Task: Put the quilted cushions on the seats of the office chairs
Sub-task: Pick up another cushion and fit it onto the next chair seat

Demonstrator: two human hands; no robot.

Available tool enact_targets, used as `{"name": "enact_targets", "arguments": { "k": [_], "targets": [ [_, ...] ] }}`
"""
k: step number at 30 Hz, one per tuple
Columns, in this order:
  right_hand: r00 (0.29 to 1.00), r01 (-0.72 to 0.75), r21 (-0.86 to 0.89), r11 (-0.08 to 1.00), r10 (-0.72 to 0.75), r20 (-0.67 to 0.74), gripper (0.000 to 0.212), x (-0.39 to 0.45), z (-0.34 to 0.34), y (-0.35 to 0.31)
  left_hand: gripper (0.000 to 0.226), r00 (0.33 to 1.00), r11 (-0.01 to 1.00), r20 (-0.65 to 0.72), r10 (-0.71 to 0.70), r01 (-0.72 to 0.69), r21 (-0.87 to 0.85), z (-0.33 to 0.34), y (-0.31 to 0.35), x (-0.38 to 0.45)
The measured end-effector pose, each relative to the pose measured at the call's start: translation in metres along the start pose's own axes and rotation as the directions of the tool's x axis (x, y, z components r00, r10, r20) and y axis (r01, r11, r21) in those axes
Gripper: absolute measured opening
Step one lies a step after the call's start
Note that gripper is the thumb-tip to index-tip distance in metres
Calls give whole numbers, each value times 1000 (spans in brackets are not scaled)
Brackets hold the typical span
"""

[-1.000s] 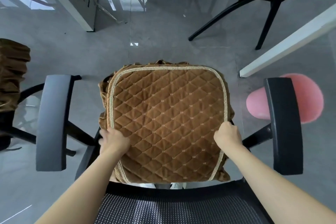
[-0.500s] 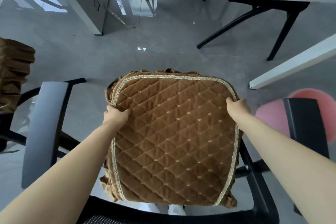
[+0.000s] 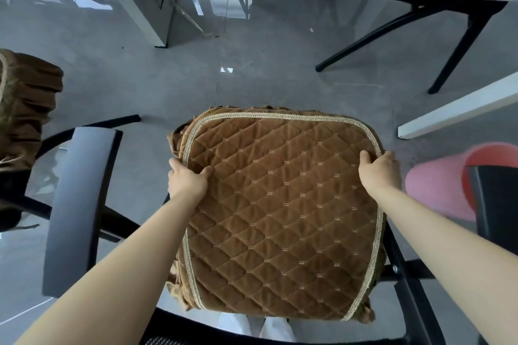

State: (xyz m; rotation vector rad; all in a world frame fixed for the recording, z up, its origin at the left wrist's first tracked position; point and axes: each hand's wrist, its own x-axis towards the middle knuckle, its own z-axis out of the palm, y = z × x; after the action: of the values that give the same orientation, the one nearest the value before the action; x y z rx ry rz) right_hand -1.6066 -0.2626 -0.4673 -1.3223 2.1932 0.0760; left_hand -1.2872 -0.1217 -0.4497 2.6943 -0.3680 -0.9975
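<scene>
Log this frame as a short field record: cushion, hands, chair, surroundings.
cushion: brown quilted cushion lying flat on the chair seat, gold braid trim
left hand: grip on the cushion's left edge
right hand: grip on the cushion's right edge
chair: black armrest at left
second cushion: far left, on another chair
floor: grey, pink bin at right

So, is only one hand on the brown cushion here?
No: the left hand and right hand grip opposite sides of the brown cushion.
</scene>
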Motion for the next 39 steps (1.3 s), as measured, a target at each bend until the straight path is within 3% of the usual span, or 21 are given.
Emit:
{"name": "enact_targets", "arguments": {
  "k": [4,11,13,14,16,18,20,21,22,27,30,33,36,39],
  "targets": [
    [999,-27,-16,1000,28,28,56,-9,-1,4,62,994,995,-58,93,-90,51,0,-7,-11],
    [997,13,45,999,-16,71,56,-15,-3,1,65,999,995,32,36,-39,90,-4,-17,-9],
    [996,91,-84,992,-91,3,64,-21,-2,0,74,1000,994,15,20,-22,109,0,-11,-12],
    [977,191,-217,957,-206,-49,68,-28,0,-1,79,999,986,-3,43,-42,160,4,-7,-16],
    [857,460,-411,787,-515,-27,71,-51,9,-6,82,976,917,4,216,-204,344,19,0,-34],
    [646,729,-415,545,-748,151,66,-75,23,-14,78,876,735,131,464,-463,496,39,5,-52],
    [433,881,-365,299,-819,375,62,-90,37,-21,73,735,507,285,615,-645,571,56,9,-65],
    [382,903,-365,226,-813,440,61,-91,42,-22,71,686,428,337,644,-689,585,61,11,-67],
    [382,900,-382,209,-799,464,61,-90,46,-21,70,670,397,362,647,-703,591,63,8,-66],
    [691,704,-501,504,-648,320,65,-74,35,12,72,764,507,290,576,-612,607,44,-29,-51],
    [798,592,-551,589,-525,295,67,-79,17,38,73,830,577,274,485,-540,613,27,-61,-63],
    [843,538,-569,622,-402,357,70,-100,2,49,75,889,654,325,322,-457,602,12,-84,-86],
    [840,532,-519,669,-339,424,70,-130,-14,49,74,897,753,419,141,-372,543,-6,-91,-108],
    [814,543,-430,721,-325,482,70,-171,-38,38,62,900,872,424,103,-287,396,-34,-89,-141]
  ]
}}
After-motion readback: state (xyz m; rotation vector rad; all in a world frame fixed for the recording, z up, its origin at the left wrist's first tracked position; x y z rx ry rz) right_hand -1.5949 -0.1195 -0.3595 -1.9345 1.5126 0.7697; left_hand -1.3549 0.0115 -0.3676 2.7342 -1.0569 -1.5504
